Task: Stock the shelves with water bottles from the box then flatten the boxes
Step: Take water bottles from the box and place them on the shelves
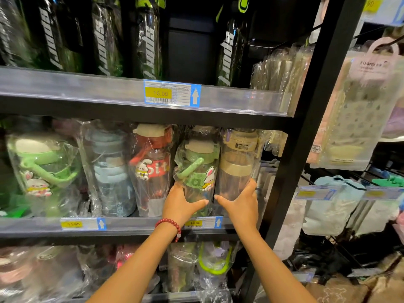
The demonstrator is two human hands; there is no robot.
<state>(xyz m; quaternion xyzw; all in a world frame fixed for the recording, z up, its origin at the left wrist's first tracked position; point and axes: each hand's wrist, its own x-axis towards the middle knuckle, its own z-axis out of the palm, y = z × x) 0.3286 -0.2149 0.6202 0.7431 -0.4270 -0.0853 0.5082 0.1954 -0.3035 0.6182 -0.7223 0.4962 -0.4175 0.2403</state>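
Black steel middle shelf [140, 234] carries wrapped bottles upright in a row, labels out. Left hand [180, 205] wraps its fingers round the green bottle [197, 169]; right hand [240, 204] grips the beige bottle [237, 165] beside it, likely squaring both.
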